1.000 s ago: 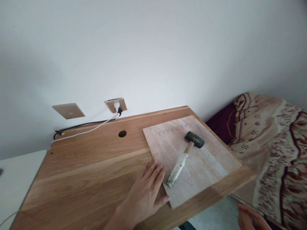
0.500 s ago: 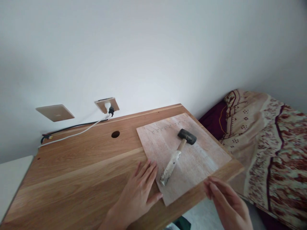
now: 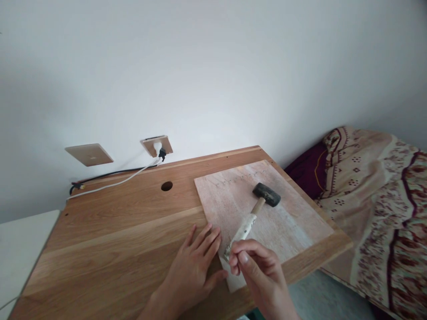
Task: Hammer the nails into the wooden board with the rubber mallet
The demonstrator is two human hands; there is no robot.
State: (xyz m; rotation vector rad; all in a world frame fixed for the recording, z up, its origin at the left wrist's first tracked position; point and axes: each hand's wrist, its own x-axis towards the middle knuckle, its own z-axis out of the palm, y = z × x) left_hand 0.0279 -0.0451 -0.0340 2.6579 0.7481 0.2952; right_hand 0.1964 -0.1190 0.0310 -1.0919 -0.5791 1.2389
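Observation:
A pale, worn square board (image 3: 293,222) lies on the right part of a wooden desk (image 3: 116,235). On the board rests a mallet (image 3: 258,205) with a black head and a paint-flecked wooden handle. My left hand (image 3: 196,271) lies flat, fingers spread, on the desk at the board's near left edge. My right hand (image 3: 258,271) is curled over the near end of the mallet's handle, with thumb and fingers closing round its tip.
A round cable hole (image 3: 167,186) sits in the desk near the back. A wall socket (image 3: 156,146) holds a white and a black plug with cables running left. A patterned blanket (image 3: 373,209) covers a bed to the right. A white surface (image 3: 20,240) adjoins on the left.
My right hand came up from below the desk's near edge, crossed left over the board's corner and closed on the mallet handle's end. The left hand stayed flat.

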